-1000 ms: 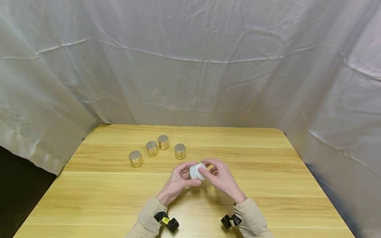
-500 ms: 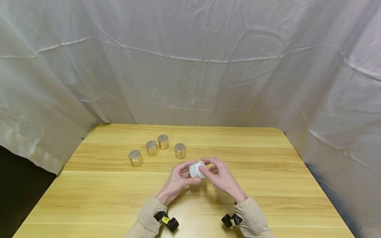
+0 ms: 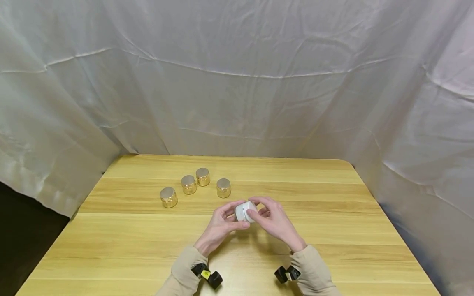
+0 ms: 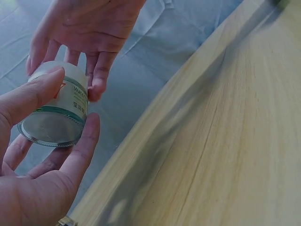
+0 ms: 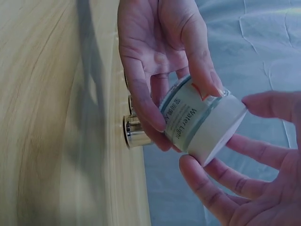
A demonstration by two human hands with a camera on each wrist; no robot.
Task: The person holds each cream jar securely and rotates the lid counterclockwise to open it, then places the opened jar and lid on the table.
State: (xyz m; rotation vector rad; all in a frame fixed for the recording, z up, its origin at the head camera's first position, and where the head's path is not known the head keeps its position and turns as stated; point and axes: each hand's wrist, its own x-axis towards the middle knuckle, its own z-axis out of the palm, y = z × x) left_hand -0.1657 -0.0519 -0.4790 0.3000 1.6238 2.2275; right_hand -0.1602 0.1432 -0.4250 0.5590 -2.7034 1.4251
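Note:
Between both hands, above the table, is a small cosmetic cream jar [image 3: 240,212] with a white lid [image 5: 218,129] and a printed label reading "Water Light" in the right wrist view. My left hand [image 3: 218,226] grips the jar's glass body, thumb on the near side and fingers round the far side. My right hand [image 3: 274,218] pinches the white lid between thumb and fingertips. The jar is tilted, its lid toward my right hand. In the left wrist view the jar's clear glass base [image 4: 51,128] faces the camera.
Several gold-lidded jars stand upright toward the back left: one gold jar [image 3: 168,197] at the far left, another gold jar [image 3: 224,188] nearest the hands. The wooden table [image 3: 333,213] ends at a grey curtain [image 3: 237,102] behind and at the sides.
Both hands hold almost the same place over the last second. The right fingers and thumb shift slightly on the lid; the gold jars have not moved.

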